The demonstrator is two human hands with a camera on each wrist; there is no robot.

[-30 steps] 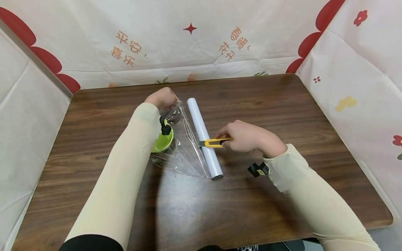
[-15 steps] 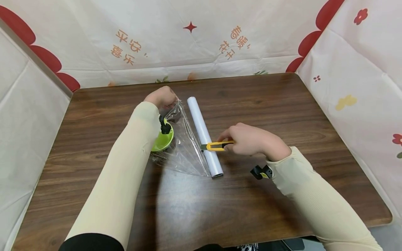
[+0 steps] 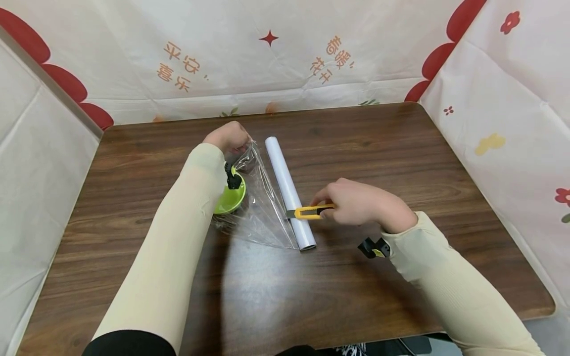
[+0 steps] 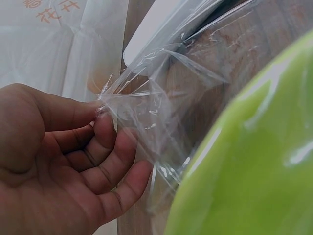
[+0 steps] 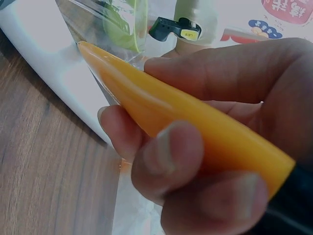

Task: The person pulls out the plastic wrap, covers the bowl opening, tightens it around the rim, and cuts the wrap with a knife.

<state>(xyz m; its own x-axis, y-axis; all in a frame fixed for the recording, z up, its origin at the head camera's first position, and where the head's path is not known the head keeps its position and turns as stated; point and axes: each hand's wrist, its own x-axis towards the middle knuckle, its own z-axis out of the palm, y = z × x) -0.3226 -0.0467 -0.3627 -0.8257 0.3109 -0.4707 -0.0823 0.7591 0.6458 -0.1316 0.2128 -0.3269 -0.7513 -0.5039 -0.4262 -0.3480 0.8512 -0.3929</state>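
Observation:
My left hand [image 3: 229, 136] pinches a corner of clear plastic film [image 4: 142, 105] between thumb and forefinger. The film stretches over a green bowl [image 3: 231, 198] to a white roll [image 3: 285, 183] lying lengthwise on the table. In the right hand [image 3: 356, 200] is a yellow utility knife [image 3: 309, 212], its blade out across the roll near the film's edge. Fingers and thumb wrap the knife's handle [image 5: 195, 122] in the right wrist view. Part of the bowl is hidden behind my left forearm.
The brown wooden table [image 3: 401, 158] has a back edge against a printed white cloth [image 3: 267, 59]. More white cloth [image 3: 512, 123] hangs along the right side. A dark item [image 3: 414, 345] sits below the front edge.
The right hand and knife have moved slightly toward me and to the right, drawing the blade along the roll. The left hand keeps its pinch on the film, nearly still.

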